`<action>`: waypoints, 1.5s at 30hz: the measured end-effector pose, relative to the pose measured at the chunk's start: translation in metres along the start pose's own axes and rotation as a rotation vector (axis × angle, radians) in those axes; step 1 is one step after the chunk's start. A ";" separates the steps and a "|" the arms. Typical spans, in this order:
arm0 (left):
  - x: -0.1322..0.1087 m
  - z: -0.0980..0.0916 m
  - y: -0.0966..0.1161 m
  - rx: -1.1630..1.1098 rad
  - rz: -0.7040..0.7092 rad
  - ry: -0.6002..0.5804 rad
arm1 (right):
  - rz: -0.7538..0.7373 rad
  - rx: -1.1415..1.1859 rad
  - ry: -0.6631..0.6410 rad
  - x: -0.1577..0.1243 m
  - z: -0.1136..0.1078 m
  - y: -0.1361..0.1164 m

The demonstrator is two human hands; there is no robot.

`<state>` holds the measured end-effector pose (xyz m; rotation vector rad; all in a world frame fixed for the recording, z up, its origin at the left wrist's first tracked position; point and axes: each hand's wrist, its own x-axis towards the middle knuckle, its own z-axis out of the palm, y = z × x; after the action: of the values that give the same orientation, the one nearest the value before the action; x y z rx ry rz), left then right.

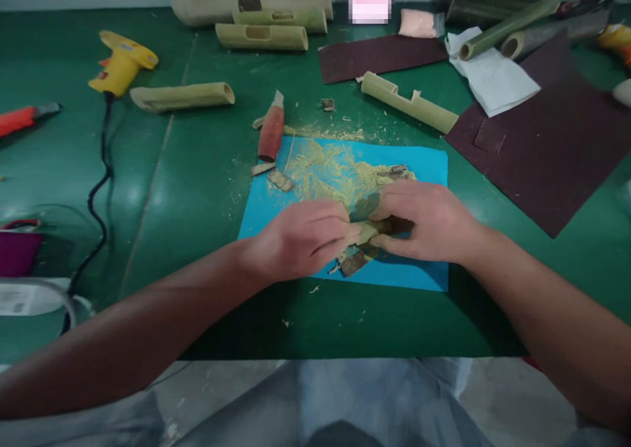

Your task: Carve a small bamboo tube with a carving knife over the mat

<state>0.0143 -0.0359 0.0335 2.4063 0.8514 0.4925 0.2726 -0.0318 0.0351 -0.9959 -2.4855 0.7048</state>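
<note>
Over a blue sheet (424, 273), my left hand (310, 236) and my right hand (424, 220) meet at a small pale-green bamboo piece (367, 232). Fingers of both hands close on its ends and hide much of it. Something dark shows inside my right hand's grip, too covered to name. Yellowish shavings (325, 164) are strewn across the sheet. Dark bamboo scraps (355, 261) lie just below the hands, and another scrap (280, 180) is at the sheet's left. A short-bladed knife (271, 131) with a red-brown handle rests by the upper left corner.
Cut bamboo tubes (261, 37) line the back, with one tube (182, 97) at left and a notched one (409, 102) at right. A yellow glue gun (121, 62) trails a black cord. Brown sandpaper sheets (552, 151) and white tissue (493, 75) lie at right.
</note>
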 end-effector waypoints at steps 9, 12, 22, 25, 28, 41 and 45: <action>-0.001 0.001 -0.003 0.010 0.054 -0.005 | 0.004 -0.001 -0.005 0.000 0.000 0.000; 0.000 0.000 -0.003 -0.043 0.020 0.001 | 0.009 -0.003 -0.009 0.000 0.000 0.000; 0.000 0.004 -0.007 0.170 0.303 0.190 | -0.029 -0.001 0.019 0.000 0.000 0.002; 0.001 0.003 -0.005 0.158 0.338 0.164 | -0.045 0.002 0.022 -0.001 0.001 0.003; 0.001 0.003 -0.006 0.155 0.350 0.209 | -0.046 -0.004 0.021 -0.001 0.001 0.003; 0.001 0.003 -0.006 0.154 0.320 0.148 | -0.030 0.001 0.003 0.000 0.000 0.002; 0.001 0.003 -0.005 0.182 0.328 0.178 | -0.026 0.003 0.002 0.000 0.001 0.003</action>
<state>0.0143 -0.0333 0.0283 2.7184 0.5940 0.7939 0.2736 -0.0303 0.0331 -0.9612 -2.4905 0.6995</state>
